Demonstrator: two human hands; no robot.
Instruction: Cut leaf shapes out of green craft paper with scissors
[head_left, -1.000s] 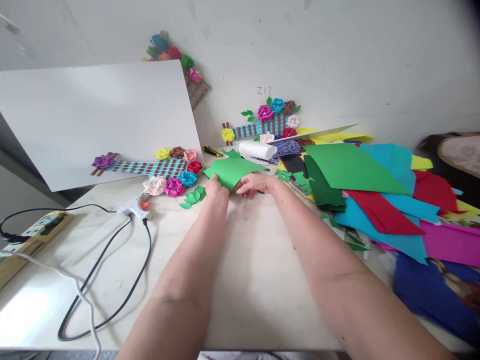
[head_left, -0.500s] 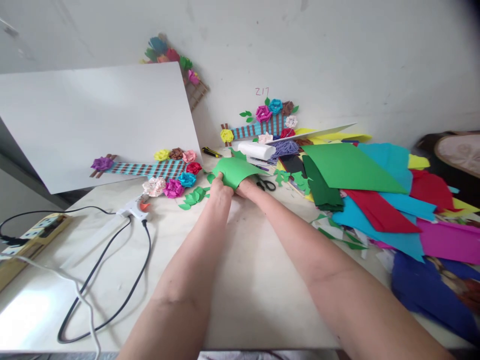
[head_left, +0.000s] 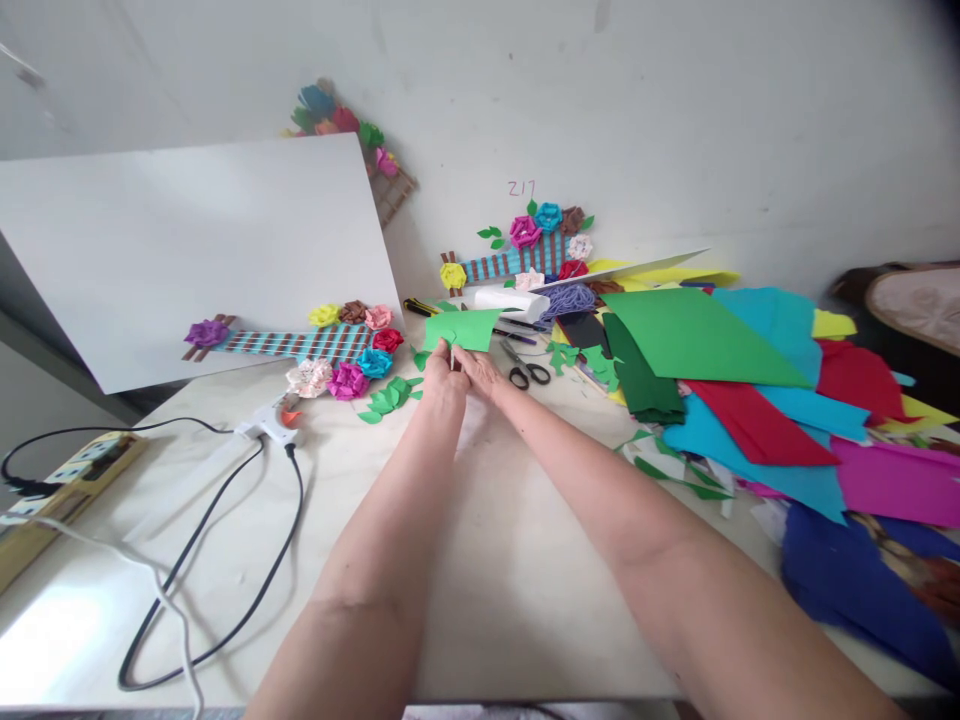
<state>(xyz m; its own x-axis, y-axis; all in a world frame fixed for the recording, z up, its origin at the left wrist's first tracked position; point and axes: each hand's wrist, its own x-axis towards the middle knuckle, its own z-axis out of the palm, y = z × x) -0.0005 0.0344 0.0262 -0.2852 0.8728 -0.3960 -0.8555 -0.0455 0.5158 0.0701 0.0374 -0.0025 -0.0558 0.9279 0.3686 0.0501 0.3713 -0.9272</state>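
Note:
My left hand [head_left: 444, 376] and my right hand [head_left: 480, 372] meet at the near edge of a piece of green paper [head_left: 469, 328], both closed on it. The paper is raised a little above the table, its far edge turned away from me. A small pale strip shows between the hands; I cannot make out what it is. Black-handled scissors [head_left: 529, 374] lie just right of my right hand. Cut green paper leaves [head_left: 390, 398] are piled to the left of my left hand. Behind the paper lies a yellow and black cutter knife [head_left: 421, 306].
Coloured paper sheets [head_left: 709, 335] heap on the right. A guitar-shaped craft with paper flowers [head_left: 300, 342] leans at a white board [head_left: 202, 250]; another [head_left: 517, 258] stands by the wall. A white glue gun [head_left: 268, 424], its black cord [head_left: 292, 540] and a power strip [head_left: 67, 475] occupy the left.
The green paper has turned from facing up, curved, to a flatter rectangle with its edge nearer my fingers. My right hand has come from beneath it up beside my left, uncovering the scissors.

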